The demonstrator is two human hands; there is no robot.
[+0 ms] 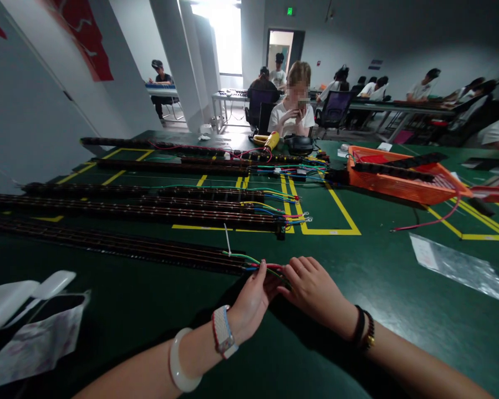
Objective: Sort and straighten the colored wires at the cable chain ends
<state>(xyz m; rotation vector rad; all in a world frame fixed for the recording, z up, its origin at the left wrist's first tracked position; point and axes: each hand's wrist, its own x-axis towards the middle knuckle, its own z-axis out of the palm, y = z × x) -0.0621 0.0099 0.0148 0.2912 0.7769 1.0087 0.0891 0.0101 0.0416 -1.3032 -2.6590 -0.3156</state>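
Note:
My left hand (253,299) and my right hand (311,285) meet at the near middle of the green table (378,277). Both pinch a bundle of coloured wires (270,269) that runs out of the right end of a long dark strip (128,246). A white cable tie (228,239) sticks up from the wires just left of my fingers. My left wrist carries a white bangle and a watch. Dark bead bracelets sit on my right wrist.
Several more long dark strips (149,208) with coloured wire ends lie further back. An orange tray (403,180) stands at the right, a clear plastic bag (457,266) nearer. White packaging (20,310) lies at the left. A seated person (294,111) faces me across the table.

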